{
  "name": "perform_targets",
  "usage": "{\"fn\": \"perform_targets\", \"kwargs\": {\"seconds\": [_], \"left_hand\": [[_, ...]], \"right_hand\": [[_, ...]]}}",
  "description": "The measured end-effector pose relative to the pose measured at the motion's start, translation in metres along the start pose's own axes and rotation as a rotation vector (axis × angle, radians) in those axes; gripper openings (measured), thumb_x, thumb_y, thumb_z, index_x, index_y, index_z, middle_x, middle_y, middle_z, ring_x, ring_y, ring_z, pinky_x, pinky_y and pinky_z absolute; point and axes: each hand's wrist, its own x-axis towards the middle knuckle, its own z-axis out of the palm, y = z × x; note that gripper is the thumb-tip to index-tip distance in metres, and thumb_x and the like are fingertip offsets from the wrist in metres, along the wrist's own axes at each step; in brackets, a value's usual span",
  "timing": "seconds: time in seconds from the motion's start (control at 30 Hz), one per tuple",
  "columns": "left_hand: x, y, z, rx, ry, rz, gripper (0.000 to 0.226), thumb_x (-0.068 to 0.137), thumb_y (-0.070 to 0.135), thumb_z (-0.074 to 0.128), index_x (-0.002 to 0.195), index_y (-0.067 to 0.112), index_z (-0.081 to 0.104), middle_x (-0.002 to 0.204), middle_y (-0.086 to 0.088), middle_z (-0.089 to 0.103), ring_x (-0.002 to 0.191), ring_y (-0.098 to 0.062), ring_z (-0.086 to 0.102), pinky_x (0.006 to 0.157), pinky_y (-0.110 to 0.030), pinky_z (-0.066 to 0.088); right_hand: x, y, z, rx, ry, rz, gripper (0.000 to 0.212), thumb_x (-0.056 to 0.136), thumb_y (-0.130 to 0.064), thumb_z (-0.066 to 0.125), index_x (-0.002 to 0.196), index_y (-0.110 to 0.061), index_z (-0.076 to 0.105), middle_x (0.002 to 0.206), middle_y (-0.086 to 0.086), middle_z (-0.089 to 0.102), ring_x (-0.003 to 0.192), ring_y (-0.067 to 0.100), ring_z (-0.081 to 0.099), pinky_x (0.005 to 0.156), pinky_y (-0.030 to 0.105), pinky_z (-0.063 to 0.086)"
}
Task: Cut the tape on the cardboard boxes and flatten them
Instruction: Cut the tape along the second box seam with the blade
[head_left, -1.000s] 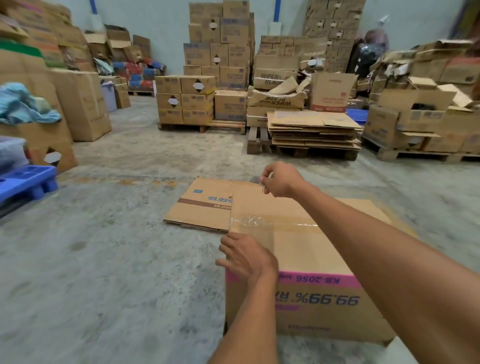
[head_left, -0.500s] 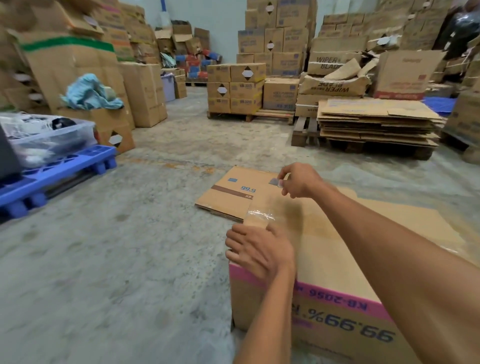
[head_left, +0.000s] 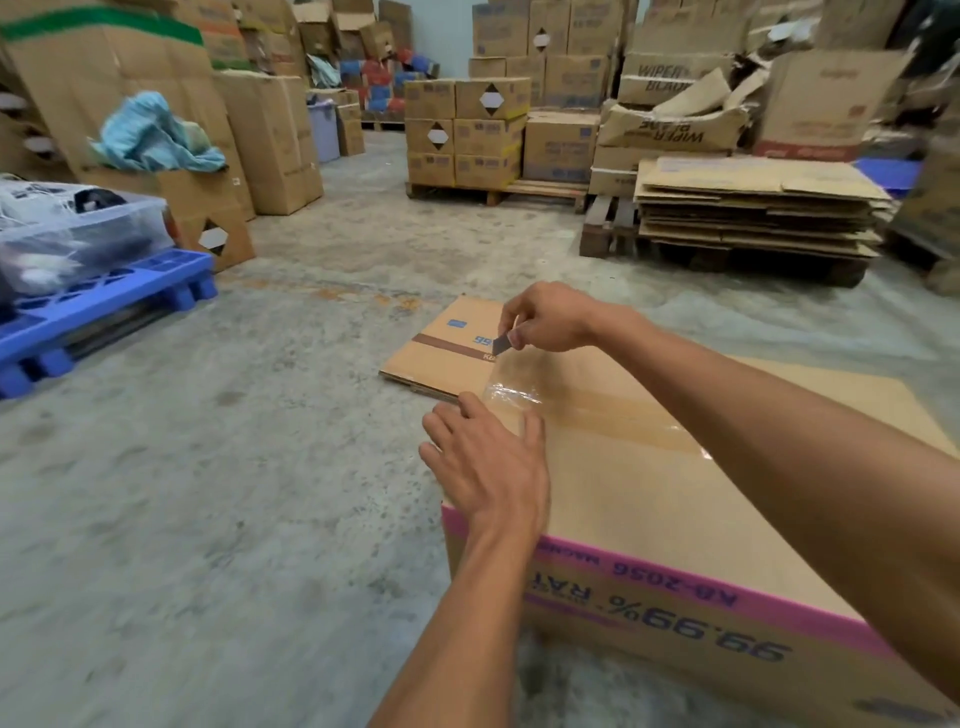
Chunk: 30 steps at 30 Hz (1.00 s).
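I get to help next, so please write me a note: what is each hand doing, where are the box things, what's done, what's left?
Left hand: fingers straight, pressing flat on the top of the brown cardboard box with the pink band, by the crinkled end of the clear tape strip.
Right hand: pinches a small grey blade at the box's far edge.
Done: one flattened brown cardboard box lies on the floor beyond.
To do: cut the tape, which looks uncut, then flatten this box.
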Motion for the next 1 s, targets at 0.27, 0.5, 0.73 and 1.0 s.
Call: {"fn": "perform_targets", "kwargs": {"seconds": [0.27,0.5,0.73,1.0], "left_hand": [[-0.011,-0.019,-0.015,-0.125,0.032,-0.040,0.061,0.087,0.067,0.048,0.112,0.012,0.051,0.113,-0.007,0.056,0.107,-0.024,0.048,0.089,-0.038,0.039],[-0.021,-0.016,-0.012,-0.127,0.050,-0.063,0.072,0.077,0.077,0.053,0.109,0.013,0.052,0.109,-0.004,0.056,0.104,-0.022,0.048,0.087,-0.037,0.040],[-0.024,-0.019,-0.016,-0.150,0.053,-0.059,0.079,0.077,0.081,0.050,0.112,0.011,0.051,0.111,-0.004,0.054,0.103,-0.019,0.046,0.086,-0.034,0.039],[-0.026,-0.021,-0.019,-0.147,0.043,-0.071,0.078,0.075,0.081,0.051,0.112,0.012,0.051,0.111,-0.003,0.054,0.102,-0.018,0.045,0.086,-0.034,0.039]], "right_hand": [[-0.012,-0.040,-0.002,-0.313,-0.160,-0.197,0.017,0.092,-0.029,0.055,0.098,-0.040,0.067,0.102,-0.010,0.061,0.113,0.020,0.049,0.094,0.045,0.043],[-0.013,-0.052,0.012,-0.346,-0.191,-0.334,0.019,0.095,-0.030,0.054,0.104,-0.038,0.069,0.088,-0.017,0.054,0.106,0.015,0.035,0.093,0.043,0.042],[-0.017,-0.066,0.006,-0.454,-0.257,-0.378,0.020,0.094,-0.027,0.055,0.095,-0.046,0.063,0.103,-0.010,0.062,0.114,0.017,0.045,0.090,0.037,0.039],[-0.024,-0.076,0.007,-0.598,-0.255,-0.444,0.020,0.096,-0.029,0.055,0.106,-0.042,0.066,0.098,-0.015,0.044,0.118,0.015,0.039,0.095,0.040,0.034]]}}
